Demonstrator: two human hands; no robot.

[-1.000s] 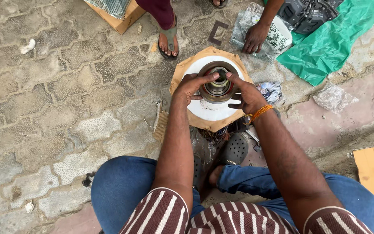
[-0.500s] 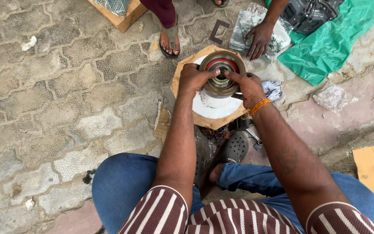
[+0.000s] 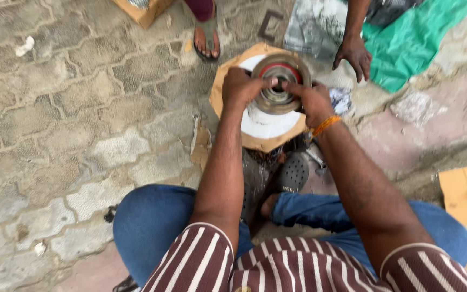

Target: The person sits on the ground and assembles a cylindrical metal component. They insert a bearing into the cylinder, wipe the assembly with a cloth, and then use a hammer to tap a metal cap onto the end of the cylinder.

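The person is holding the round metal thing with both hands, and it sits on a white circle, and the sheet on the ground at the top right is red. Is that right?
Not quite. The sheet is green, not red, as the head view shows. The rest holds: the left hand and right hand both hold the round metal part over the white circle.

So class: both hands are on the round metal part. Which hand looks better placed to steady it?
Probably the left hand: it wraps the rim of the round metal part, while the right hand touches it with only its fingers near the centre.
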